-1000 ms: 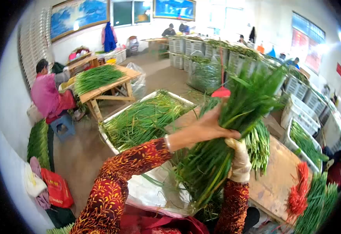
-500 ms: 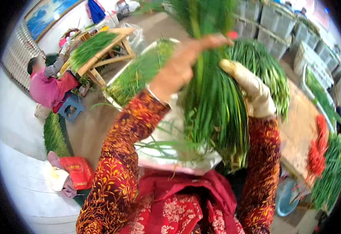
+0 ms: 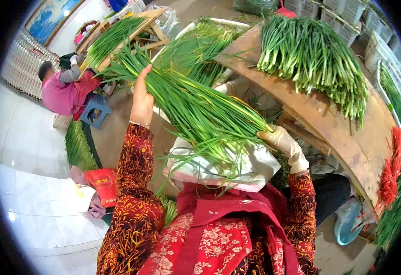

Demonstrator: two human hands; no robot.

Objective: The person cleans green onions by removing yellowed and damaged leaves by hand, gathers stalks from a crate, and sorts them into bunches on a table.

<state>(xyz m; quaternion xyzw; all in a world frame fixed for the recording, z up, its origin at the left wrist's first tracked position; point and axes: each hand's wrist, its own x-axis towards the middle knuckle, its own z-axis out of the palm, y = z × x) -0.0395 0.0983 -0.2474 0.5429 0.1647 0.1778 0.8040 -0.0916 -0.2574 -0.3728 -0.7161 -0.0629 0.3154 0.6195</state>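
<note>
A long bunch of green chives (image 3: 196,107) lies slantwise in front of me, its leaf tips toward the upper left. My bare left hand (image 3: 142,101) grips it near the leafy end, thumb up along the near side, with the other fingers mostly hidden. At the other end my right hand (image 3: 284,143), in a pale glove, is closed on the bunch's right edge. Loose, bent leaves hang from its lower side over a white sheet (image 3: 255,172) across my lap.
Trimmed chives (image 3: 315,64) are piled on a wooden board (image 3: 347,137) at right, beside red ties (image 3: 389,178). Behind the bunch stands a white-rimmed tub (image 3: 218,20) of chives. A person (image 3: 65,91) sits at left by another board. A blue basin (image 3: 347,224) is at lower right.
The bunch has swung from upright to slanting and come lower. My left hand has moved left and my right hand down. The view has shifted, showing more of the right-hand board.
</note>
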